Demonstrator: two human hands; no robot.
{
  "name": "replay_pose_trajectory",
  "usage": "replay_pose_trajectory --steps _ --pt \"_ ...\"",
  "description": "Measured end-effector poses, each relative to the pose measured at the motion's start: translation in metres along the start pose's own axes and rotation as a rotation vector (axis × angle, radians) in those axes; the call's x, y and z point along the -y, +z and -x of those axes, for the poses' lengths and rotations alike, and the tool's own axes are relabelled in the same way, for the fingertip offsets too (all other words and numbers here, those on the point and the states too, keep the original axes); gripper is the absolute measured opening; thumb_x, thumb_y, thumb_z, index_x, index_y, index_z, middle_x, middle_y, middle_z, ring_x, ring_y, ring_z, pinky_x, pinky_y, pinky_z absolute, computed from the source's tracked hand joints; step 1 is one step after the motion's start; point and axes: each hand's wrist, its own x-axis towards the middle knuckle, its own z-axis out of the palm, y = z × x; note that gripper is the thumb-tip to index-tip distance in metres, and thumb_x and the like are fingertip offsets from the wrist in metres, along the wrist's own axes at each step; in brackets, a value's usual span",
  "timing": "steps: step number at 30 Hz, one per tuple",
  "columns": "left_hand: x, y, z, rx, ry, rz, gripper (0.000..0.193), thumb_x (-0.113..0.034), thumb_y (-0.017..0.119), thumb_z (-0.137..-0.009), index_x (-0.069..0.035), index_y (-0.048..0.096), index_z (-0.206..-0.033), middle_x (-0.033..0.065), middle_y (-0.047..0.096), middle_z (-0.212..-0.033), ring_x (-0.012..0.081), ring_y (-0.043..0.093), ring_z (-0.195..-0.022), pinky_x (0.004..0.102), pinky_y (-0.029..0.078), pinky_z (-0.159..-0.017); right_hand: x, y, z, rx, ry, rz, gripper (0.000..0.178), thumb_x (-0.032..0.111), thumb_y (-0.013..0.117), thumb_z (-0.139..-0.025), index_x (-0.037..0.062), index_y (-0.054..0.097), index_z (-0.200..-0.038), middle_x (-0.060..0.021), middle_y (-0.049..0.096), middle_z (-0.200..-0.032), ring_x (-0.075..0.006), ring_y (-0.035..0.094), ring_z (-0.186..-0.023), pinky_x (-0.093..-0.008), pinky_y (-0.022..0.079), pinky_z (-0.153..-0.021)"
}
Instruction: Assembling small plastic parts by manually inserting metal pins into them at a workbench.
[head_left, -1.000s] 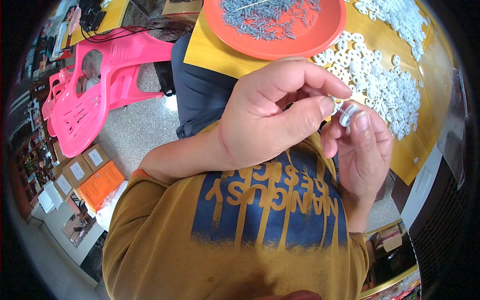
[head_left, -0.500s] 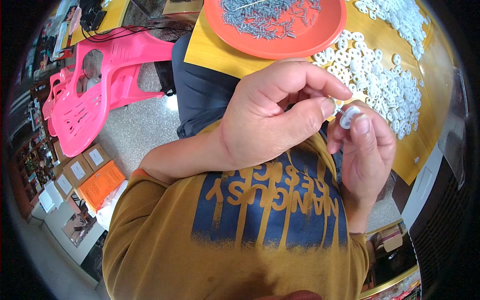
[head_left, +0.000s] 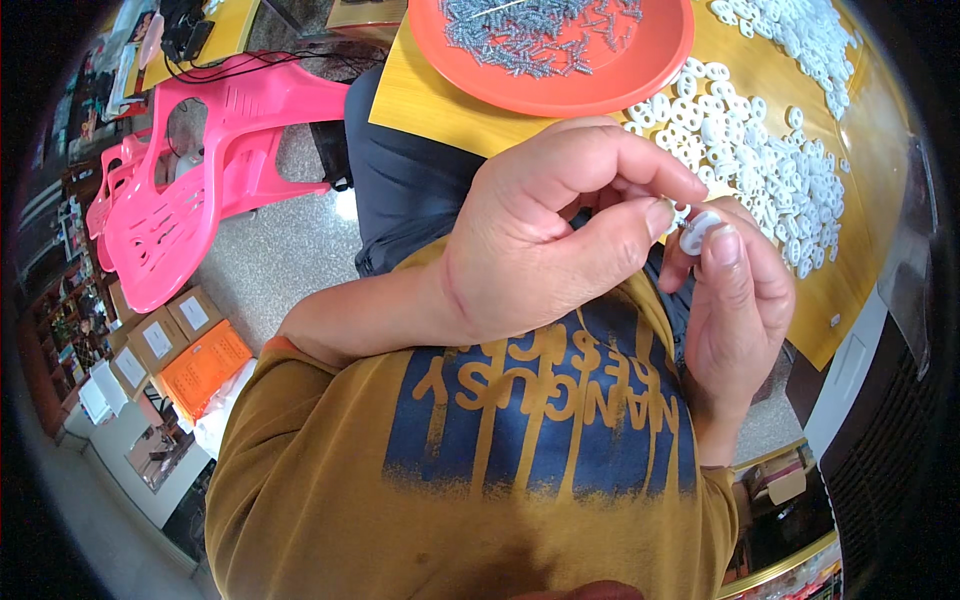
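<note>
The left hand point(head_left: 550, 235) pinches a small, partly hidden white piece point(head_left: 679, 214), just beside the white oval plastic piece point(head_left: 700, 233) gripped between the right hand's point(head_left: 742, 300) thumb and fingers, by the yellow desk's point(head_left: 435, 110) near edge. Toward its left corner, a round red-orange plate point(head_left: 550, 100) carries small grey threaded screws point(head_left: 515, 45); loose white oval pieces point(head_left: 775, 180) lie rightward.

1. Over the remote link I have a yellow table point(head_left: 425, 100) spanning noon to three o'clock.
2. Directly on it, just past noon, I see a round red-orange plate point(head_left: 560, 103).
3. At two o'clock I find a spread of white oval pieces point(head_left: 765, 180); toward one, a paler heap point(head_left: 800, 45).
4. At three, near the table's edge, I spot a lone small white piece point(head_left: 835, 320).
</note>
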Motion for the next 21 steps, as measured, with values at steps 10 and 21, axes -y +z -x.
replay_pose_trajectory --steps 10,21 --pt "-0.0008 0.0003 -0.0004 0.034 0.044 0.003 0.02 0.003 0.047 -0.081 0.002 0.052 -0.1 0.0009 0.05 -0.079 0.0009 0.043 -0.058 0.0136 0.037 -0.052 0.0043 0.0005 0.0001 0.004 0.064 -0.027 0.02 0.013 0.05 -0.085 -0.0032 0.059 -0.089 -0.0067 0.054 -0.078 -0.0086 0.047 -0.06 -0.0193 0.039 -0.054" --pt "0.0038 0.0029 0.0039 0.016 -0.021 0.045 0.021 0.001 0.046 -0.083 0.002 0.049 -0.103 0.0061 0.055 -0.09 0.003 0.049 -0.065 0.0151 0.042 -0.057 0.0 0.0047 0.0 0.003 -0.063 0.091 0.02 0.011 0.048 -0.085 -0.0036 0.058 -0.095 -0.0055 0.051 -0.077 -0.0088 0.047 -0.063 -0.0191 0.039 -0.057"
